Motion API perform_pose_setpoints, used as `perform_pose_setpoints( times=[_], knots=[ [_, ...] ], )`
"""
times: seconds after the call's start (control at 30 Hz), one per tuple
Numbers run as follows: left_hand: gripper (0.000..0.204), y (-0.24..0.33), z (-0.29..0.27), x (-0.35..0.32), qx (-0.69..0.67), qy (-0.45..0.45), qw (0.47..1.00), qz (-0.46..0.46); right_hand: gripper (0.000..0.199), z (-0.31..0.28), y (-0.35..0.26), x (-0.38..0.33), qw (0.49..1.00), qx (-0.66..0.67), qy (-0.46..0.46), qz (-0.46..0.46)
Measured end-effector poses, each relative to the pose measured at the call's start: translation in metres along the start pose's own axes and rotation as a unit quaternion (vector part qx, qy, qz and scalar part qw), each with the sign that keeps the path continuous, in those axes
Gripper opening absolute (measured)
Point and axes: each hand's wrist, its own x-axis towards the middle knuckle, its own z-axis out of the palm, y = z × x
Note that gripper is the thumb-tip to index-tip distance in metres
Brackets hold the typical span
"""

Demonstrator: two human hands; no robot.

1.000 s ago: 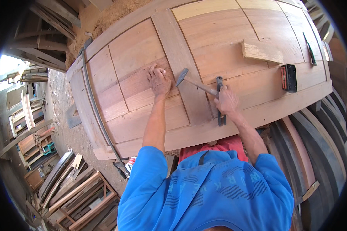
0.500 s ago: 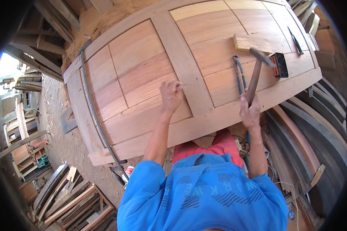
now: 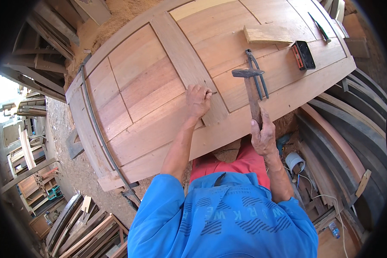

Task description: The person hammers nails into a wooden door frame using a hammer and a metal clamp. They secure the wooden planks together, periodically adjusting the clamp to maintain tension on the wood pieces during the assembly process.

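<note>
A large panelled wooden door [image 3: 167, 124] lies flat before me. My left hand [image 3: 198, 102] rests closed over its middle rail, pinching a thin, small piece that looks like a nail [image 3: 213, 93]. In my right hand [image 3: 264, 134] is a hammer [image 3: 252, 98], gripped around its wooden handle. The dark hammer head is raised over the door, to the right of my left hand. Just beside and partly behind it lie metal pincers [image 3: 265, 89] on the panel.
Farther right on the door sit a wood block [image 3: 266, 35], an open black and orange box [image 3: 304, 56] and a slim dark green tool [image 3: 319, 27]. A long bar clamp [image 3: 94, 114] spans the left end. Curved timbers [image 3: 335, 142] are stacked at the right.
The hammer has moved left, away from the box and closer to my left hand, and its head has turned. My left hand has shifted right onto the door's middle rail.
</note>
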Motion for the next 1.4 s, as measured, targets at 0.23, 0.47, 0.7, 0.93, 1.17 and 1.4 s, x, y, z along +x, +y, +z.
perform_pose_setpoints(
  times=[0.23, 0.47, 0.7, 0.93, 1.17, 1.4],
  knots=[
    [0.012, -0.004, -0.004, 0.000, -0.026, -0.015, 1.000, 0.002, 0.061, 0.010, -0.004, 0.003, 0.999, -0.014, 0.020, -0.047],
    [0.013, -0.009, -0.002, 0.000, -0.040, -0.001, 0.999, 0.021, 0.064, 0.028, 0.011, 0.003, 0.994, -0.057, -0.018, -0.087],
    [0.012, -0.013, -0.003, 0.001, -0.047, -0.005, 0.998, 0.042, 0.063, 0.042, 0.019, 0.009, 0.955, -0.231, -0.172, 0.063],
    [0.012, -0.013, 0.000, -0.001, -0.041, -0.011, 0.999, 0.030, 0.064, 0.044, -0.005, 0.001, 0.986, -0.109, 0.035, -0.118],
    [0.012, -0.020, 0.004, 0.000, -0.050, 0.001, 0.998, 0.028, 0.060, 0.031, -0.013, 0.012, 0.990, -0.122, -0.056, -0.046],
    [0.012, -0.016, -0.001, 0.000, -0.056, -0.009, 0.998, 0.026, 0.060, 0.022, -0.024, 0.006, 0.987, 0.016, 0.087, -0.135]
  ],
)
